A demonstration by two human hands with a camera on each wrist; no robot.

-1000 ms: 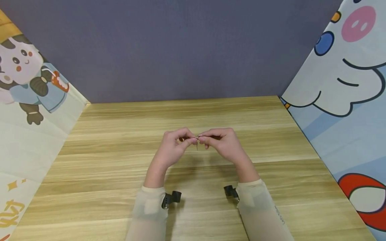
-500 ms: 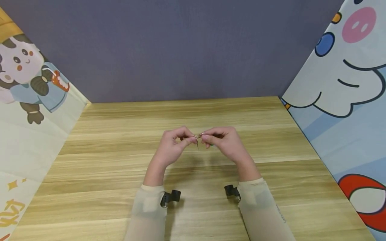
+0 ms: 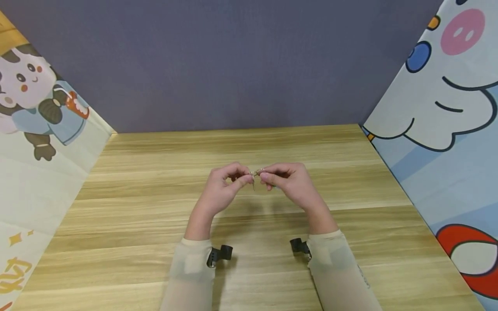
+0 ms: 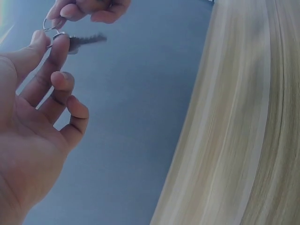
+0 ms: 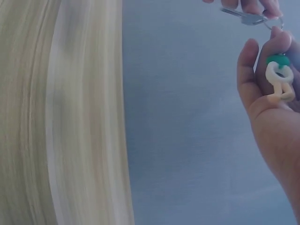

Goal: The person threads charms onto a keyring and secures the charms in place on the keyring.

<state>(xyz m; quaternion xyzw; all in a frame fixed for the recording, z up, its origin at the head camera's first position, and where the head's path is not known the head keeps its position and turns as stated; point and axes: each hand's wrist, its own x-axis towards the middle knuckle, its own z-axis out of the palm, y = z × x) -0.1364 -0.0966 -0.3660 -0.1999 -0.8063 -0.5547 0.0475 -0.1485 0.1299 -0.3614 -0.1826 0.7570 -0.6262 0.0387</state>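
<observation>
Pinching key ring point(image 3: 254, 174) between left hand point(image 3: 222, 190) and right hand point(image 3: 289, 183), both raised over middle of wooden table point(image 3: 155, 207). Gripping ring from both sides, fingertips nearly touching. Key point(image 4: 84, 41) hanging off ring by left fingers point(image 4: 56, 51). Cupping cream and green charm point(image 5: 280, 79) in right palm.

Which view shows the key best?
The left wrist view: the key hangs off the key ring against the plain wall. The right wrist view crops it at the top edge; the head view shows only a sliver.
</observation>
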